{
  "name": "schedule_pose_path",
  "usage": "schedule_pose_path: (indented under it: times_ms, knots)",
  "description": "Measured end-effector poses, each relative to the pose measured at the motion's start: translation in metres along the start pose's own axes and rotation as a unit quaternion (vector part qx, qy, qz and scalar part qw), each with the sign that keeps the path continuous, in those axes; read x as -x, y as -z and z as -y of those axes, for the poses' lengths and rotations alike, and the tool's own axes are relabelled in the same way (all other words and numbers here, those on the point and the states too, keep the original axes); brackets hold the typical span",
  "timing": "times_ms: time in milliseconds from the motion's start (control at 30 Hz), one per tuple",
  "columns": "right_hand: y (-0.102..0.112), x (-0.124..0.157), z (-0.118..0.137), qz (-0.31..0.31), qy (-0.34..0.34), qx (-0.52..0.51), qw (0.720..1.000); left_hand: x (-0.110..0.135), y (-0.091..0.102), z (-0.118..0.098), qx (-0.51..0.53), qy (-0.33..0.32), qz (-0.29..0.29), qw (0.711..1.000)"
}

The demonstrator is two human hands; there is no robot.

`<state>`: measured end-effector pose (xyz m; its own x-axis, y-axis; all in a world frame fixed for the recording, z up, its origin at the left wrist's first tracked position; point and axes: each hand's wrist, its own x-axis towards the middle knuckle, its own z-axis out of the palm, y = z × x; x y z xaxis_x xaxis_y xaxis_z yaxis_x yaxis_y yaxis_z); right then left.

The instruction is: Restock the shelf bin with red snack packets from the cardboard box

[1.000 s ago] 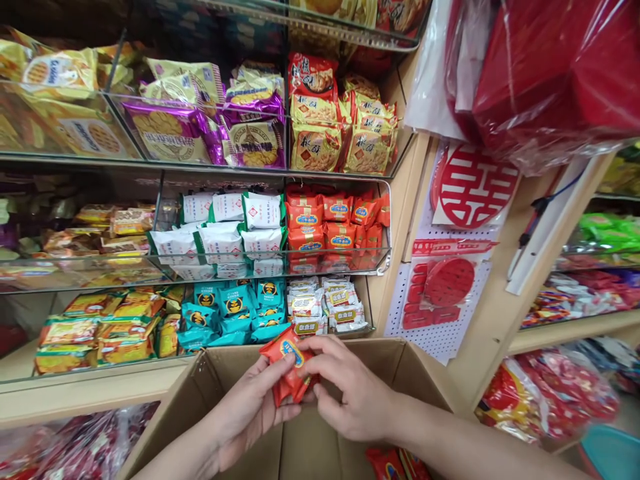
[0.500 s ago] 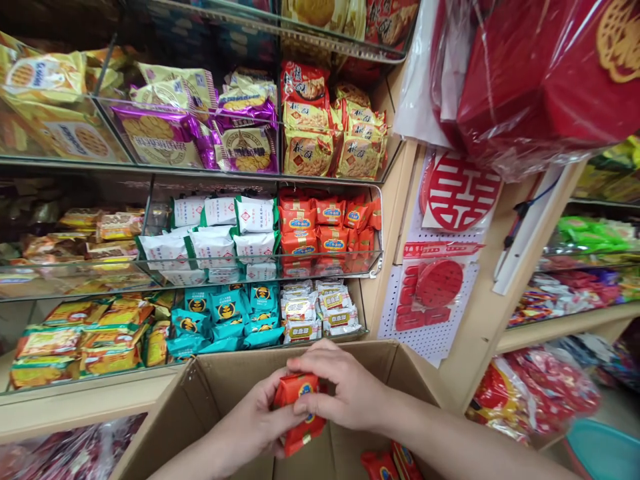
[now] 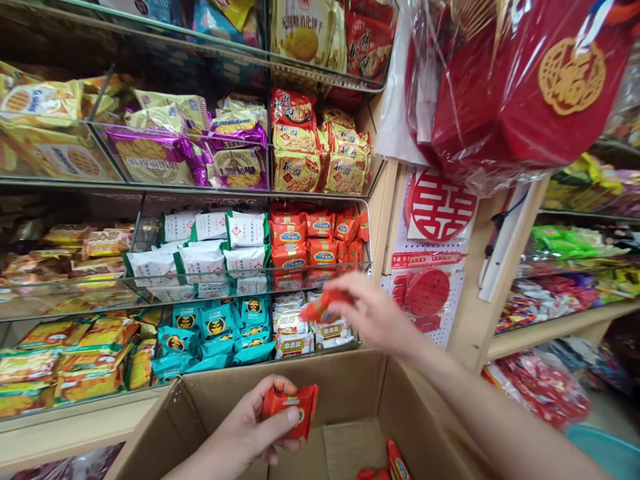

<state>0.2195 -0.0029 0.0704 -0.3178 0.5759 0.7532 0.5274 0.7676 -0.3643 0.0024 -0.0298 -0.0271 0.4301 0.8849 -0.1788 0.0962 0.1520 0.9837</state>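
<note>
A red snack packet [image 3: 303,408] is pinched between the thumb and fingers of my left hand [image 3: 260,423], just above the open cardboard box [image 3: 345,380]. Higher up and to the right, my right hand [image 3: 373,310] grips another red packet [image 3: 320,307] in front of the lower shelves; this packet is a little blurred. Just above it, similar red packets [image 3: 323,252] stand stacked in a shelf compartment behind a clear front panel. A few more red packets [image 3: 399,461] lie at the bottom of the box, partly cut off by the frame.
White-and-green packets [image 3: 203,260] fill the compartment left of the red ones. Teal packets [image 3: 216,323] and small white packets [image 3: 293,343] sit on the shelf below. Red wedding decorations [image 3: 440,207] hang on the post at right, under a plastic-wrapped red bag [image 3: 525,87].
My hands have parted. The right one has moved up toward the shelf with a red packet, while the left stays over the box with another. The view has shifted slightly.
</note>
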Motion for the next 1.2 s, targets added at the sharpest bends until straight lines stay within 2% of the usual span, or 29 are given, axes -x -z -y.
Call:
schedule_pose_path:
  times_ms: [100,133,200,333,500,633,767,933,1100,1200]
  knots:
    - [0.027,-0.047,-0.010,-0.154,0.028,0.110,0.982,-0.004,-0.002,0.004,-0.005,0.001,0.003,1.000]
    - [0.032,-0.061,-0.014,-0.181,0.023,0.136,0.974,-0.004,-0.003,0.006,-0.010,0.002,0.006,1.000]
    - [0.035,-0.085,-0.022,-0.197,-0.003,0.181,0.964,-0.004,-0.006,0.009,-0.027,0.003,0.021,0.999]
    - [0.024,-0.110,-0.035,-0.163,-0.056,0.263,0.949,0.000,-0.012,0.009,-0.056,0.001,0.059,0.997]
    - [0.015,-0.120,-0.042,-0.137,-0.108,0.312,0.934,0.000,-0.016,0.017,-0.064,0.020,0.079,0.995]
    - [0.012,-0.124,-0.043,-0.112,-0.095,0.394,0.907,-0.006,-0.013,0.030,-0.025,-0.033,0.129,0.991]
    - [0.010,-0.124,-0.042,-0.100,-0.074,0.436,0.891,-0.006,-0.009,0.031,-0.040,-0.058,0.175,0.982]
    - [0.009,-0.125,-0.038,-0.061,-0.037,0.453,0.888,-0.005,-0.008,0.030,-0.085,-0.073,0.172,0.979]
    - [0.007,-0.126,-0.038,-0.051,-0.013,0.457,0.888,-0.007,-0.006,0.033,-0.106,-0.070,0.175,0.976]
    - [0.007,-0.131,-0.043,-0.025,-0.039,0.467,0.883,-0.008,-0.006,0.034,-0.109,-0.069,0.177,0.976]
